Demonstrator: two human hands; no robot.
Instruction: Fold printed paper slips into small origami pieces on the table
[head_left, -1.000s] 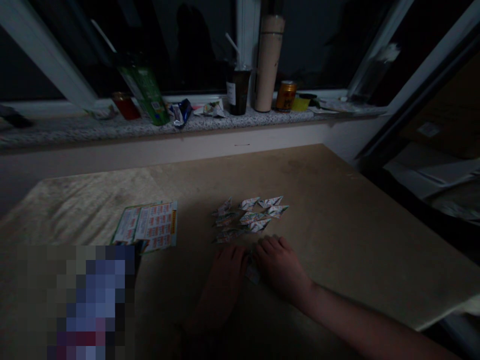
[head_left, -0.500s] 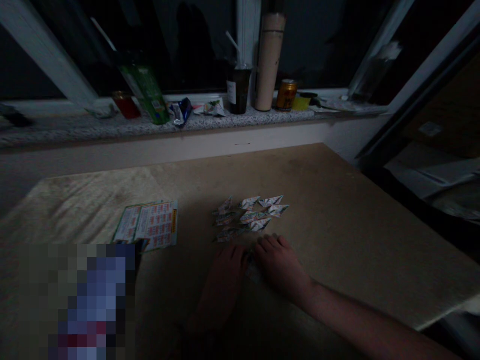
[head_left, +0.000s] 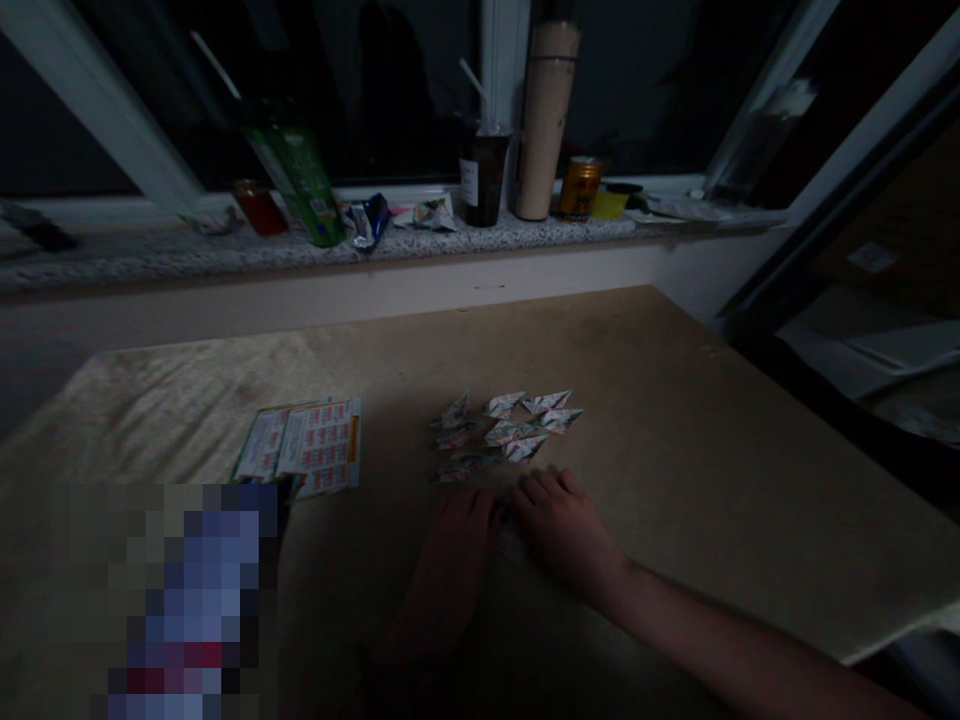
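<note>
My left hand [head_left: 459, 535] and my right hand [head_left: 559, 515] lie side by side low over the brown table, fingers curled down. Between them shows a small piece of printed paper [head_left: 511, 543], mostly covered by the hands and dim. Both hands are closed on it, though the fingertips are hidden. Just beyond my fingers sit several folded paper pieces [head_left: 511, 432] with pointed ends, made of similar printed paper. To the left of them, flat printed sheets [head_left: 315, 445] with red and green print lie overlapping.
Along the granite windowsill [head_left: 420, 240] stand a green bottle [head_left: 300, 190], a dark cup with a straw [head_left: 481, 180], a beige tumbler [head_left: 549, 120] and a gold can [head_left: 580, 188]. A pixelated blue patch [head_left: 199, 590] covers the lower left. The table's right edge [head_left: 892, 635] slants away.
The whole view has shifted slightly, so things appear a little further right. My hands keep nearly the same pose around the paper; a bit more of it shows between them.
</note>
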